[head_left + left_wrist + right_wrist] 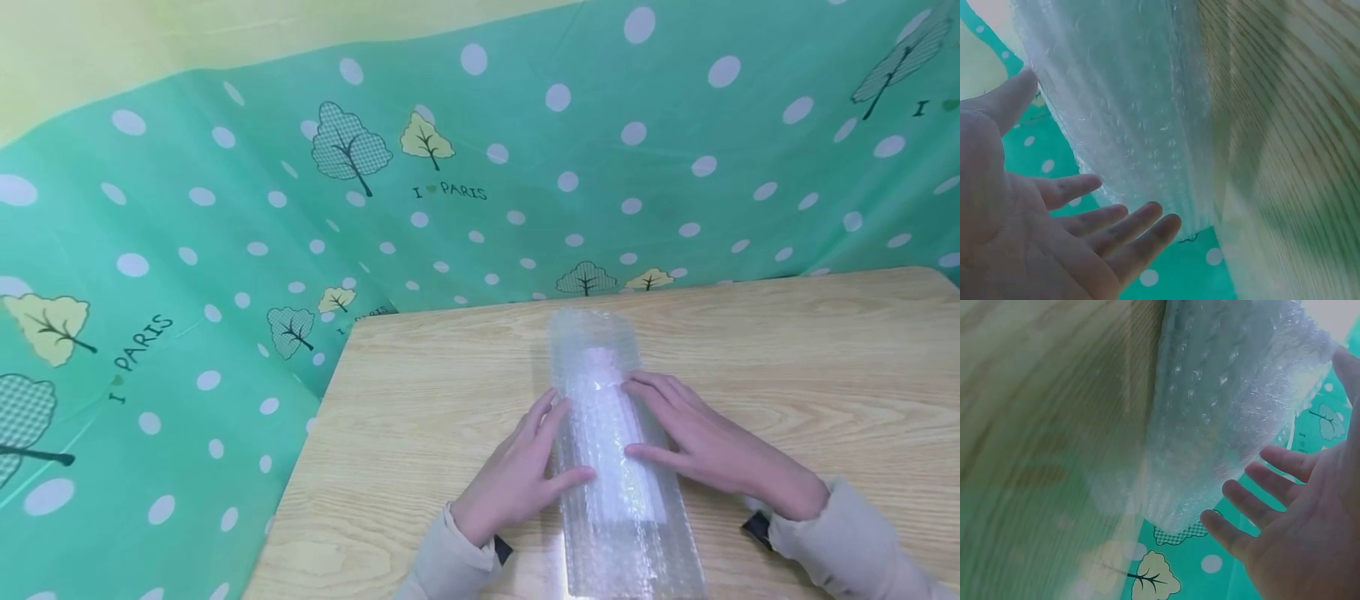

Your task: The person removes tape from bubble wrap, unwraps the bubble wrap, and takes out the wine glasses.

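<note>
A long bundle of clear bubble wrap (600, 417) lies lengthwise on the table, with a pale whitish shape showing through its middle; what that shape is cannot be made out. Along the bundle's left side rests my left hand (517, 475), thumb and fingertips touching the wrap. On the opposite side my right hand (712, 442) touches it with thumb and fingertips. Both wrist views show the fingers nearly straight and spread against the bubble wrap (1129, 119), the left hand (1029, 231) and the right hand (1310, 519) each lying along its side.
The light wooden table (810, 358) extends to both sides of the bundle. Behind it and at the left hangs a green cloth (420, 275) with white dots and printed trees, close to the table's back edge.
</note>
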`<state>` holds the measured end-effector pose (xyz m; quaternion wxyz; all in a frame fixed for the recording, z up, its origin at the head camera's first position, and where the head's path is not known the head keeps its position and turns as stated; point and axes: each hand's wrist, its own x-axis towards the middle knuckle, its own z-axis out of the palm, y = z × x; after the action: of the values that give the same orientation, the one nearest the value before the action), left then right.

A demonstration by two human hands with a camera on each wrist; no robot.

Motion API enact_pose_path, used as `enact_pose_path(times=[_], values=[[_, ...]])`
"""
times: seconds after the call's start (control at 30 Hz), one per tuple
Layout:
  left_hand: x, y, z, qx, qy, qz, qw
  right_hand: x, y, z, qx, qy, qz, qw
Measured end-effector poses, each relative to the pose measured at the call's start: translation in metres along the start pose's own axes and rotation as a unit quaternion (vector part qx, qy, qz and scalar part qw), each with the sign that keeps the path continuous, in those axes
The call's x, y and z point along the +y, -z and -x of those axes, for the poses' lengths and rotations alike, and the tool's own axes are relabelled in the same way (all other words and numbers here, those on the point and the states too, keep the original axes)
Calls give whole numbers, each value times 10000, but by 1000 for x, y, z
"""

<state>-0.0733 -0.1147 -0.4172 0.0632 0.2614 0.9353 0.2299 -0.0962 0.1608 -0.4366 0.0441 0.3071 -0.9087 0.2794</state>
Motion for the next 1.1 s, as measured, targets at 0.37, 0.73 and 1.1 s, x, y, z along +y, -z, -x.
enact_pose_path(times=[0.37, 0.73, 1.1], values=[[-2, 6, 0, -77, 58, 19, 10000, 1, 4, 5, 30, -83, 37, 10000], [-7, 7, 0, -59, -111, -8, 9999, 2, 8, 8, -114, -280, -34, 9995], [-8, 9, 1, -221, 0, 116, 9997, 5, 10, 10, -44, -81, 31, 10000]])
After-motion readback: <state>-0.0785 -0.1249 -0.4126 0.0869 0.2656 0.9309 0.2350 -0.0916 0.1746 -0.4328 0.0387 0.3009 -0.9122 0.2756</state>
